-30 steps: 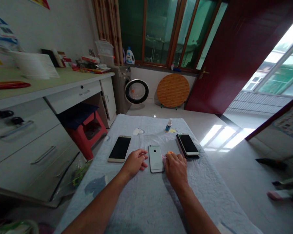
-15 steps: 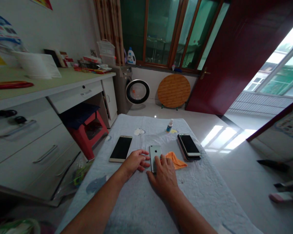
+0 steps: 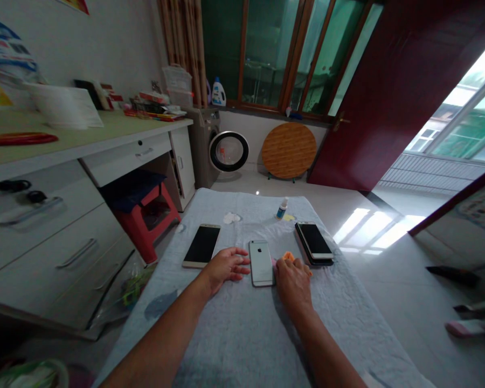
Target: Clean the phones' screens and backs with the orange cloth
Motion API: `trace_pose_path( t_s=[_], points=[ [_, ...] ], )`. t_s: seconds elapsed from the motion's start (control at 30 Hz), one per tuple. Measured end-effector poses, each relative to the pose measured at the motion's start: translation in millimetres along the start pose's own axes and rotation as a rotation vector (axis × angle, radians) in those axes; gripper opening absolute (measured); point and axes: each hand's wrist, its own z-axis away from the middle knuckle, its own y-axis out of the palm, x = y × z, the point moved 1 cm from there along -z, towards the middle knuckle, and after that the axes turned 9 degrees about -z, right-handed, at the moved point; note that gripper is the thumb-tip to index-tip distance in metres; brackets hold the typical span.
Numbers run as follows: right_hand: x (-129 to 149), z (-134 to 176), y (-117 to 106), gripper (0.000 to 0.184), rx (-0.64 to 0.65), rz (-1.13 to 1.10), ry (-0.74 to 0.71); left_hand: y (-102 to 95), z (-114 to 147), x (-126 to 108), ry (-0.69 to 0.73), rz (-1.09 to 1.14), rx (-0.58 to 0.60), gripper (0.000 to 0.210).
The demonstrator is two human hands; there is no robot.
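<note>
Between the side edges of the surface (image 3: 246, 328), a silver phone (image 3: 262, 264) is laid face-down, as yet bare, flanked by a relaxed, empty left hand (image 3: 225, 266) and a right hand (image 3: 294, 281) curled over orange cloth (image 3: 289, 256), grip unclear.

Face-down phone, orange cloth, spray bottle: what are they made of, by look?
Face-down phone: probably metal back, satin finish, from its even silver-grey sheen; coated plastic possible.
Orange cloth: soft fabric, matte, judging by the loose folds beside the right hand; fibre unclear.
Spray bottle: likely plastic, given the white spray-type top; too small to tell the finish.
</note>
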Motion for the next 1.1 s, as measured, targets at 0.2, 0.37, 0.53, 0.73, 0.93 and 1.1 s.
trace_pose_path(
  t_s=[0.2, 0.37, 0.53, 0.73, 0.93, 1.1],
  points=[
    [-7, 5, -12, 0.024, 0.08, -0.066, 0.146, -1.3, -1, 0, -0.002, 0.008, 0.01, 0.026],
    [-3, 11, -15, 0.024, -0.058, -0.098, 0.123, -3.1, -2, 3, 0.004, 0.025, 0.017, 0.026],
    [24, 17, -5, 0.017, -0.175, -0.224, -0.203, -2.8, -2, 4, 0.01, 0.046, 0.022, 0.025],
    [40, 18, 12, 0.038, -0.124, -0.169, -0.149, -2.3, -1, 2, 0.001, 0.079, 0.024, 0.026],
    [34, 15, 10, 0.025, -0.116, -0.255, -0.142, -2.9, 0, 1, 0.016, 0.191, 0.056, 0.032],
    [30, 12, 6, 0.023, -0.121, -0.391, -0.178, 1.2, 1, 2, 0.13, 0.285, 0.116, 0.039]
  ],
)
